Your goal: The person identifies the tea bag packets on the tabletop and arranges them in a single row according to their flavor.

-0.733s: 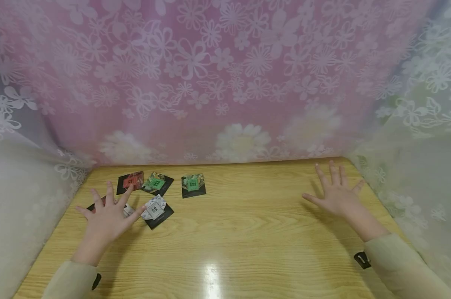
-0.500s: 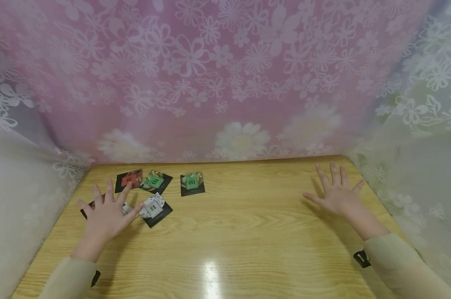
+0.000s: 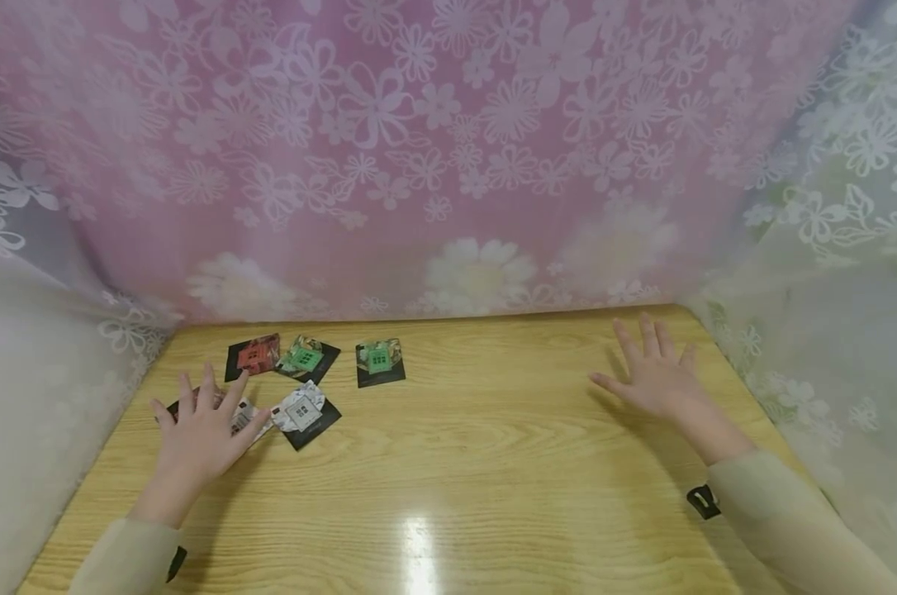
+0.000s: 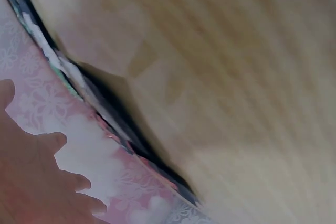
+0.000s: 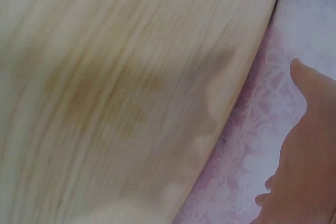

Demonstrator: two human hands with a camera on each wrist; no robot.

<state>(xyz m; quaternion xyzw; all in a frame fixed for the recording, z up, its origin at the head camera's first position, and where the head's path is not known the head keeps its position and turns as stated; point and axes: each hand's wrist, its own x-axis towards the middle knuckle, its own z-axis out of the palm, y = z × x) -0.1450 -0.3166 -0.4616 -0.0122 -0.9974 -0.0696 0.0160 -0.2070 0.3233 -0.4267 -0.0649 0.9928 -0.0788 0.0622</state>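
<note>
My left hand (image 3: 203,438) hovers with spread fingers over the left cluster of small square packets, holding nothing. It partly covers a dark red packet (image 3: 212,397) and a white one (image 3: 244,413). Just right of its thumb lies a black packet with a white patterned top (image 3: 303,413). Behind are a red-and-black packet (image 3: 253,357) and a green-and-black packet (image 3: 307,359); another green packet (image 3: 379,362) lies apart to their right. In the left wrist view the packets (image 4: 105,98) appear edge-on. My right hand (image 3: 657,380), fingers spread and holding nothing, is above the table's right side.
The wood-grain table (image 3: 493,463) is bounded at the back by a pink floral curtain (image 3: 448,165). Pale sheer curtains hang at the left (image 3: 32,397) and right (image 3: 850,347). A black strap (image 3: 704,502) shows at the right cuff.
My left hand has drawn slightly back toward me, uncovering more of the white packet. The right hand has shifted a little left. The packets keep their arrangement; the view has tilted slightly.
</note>
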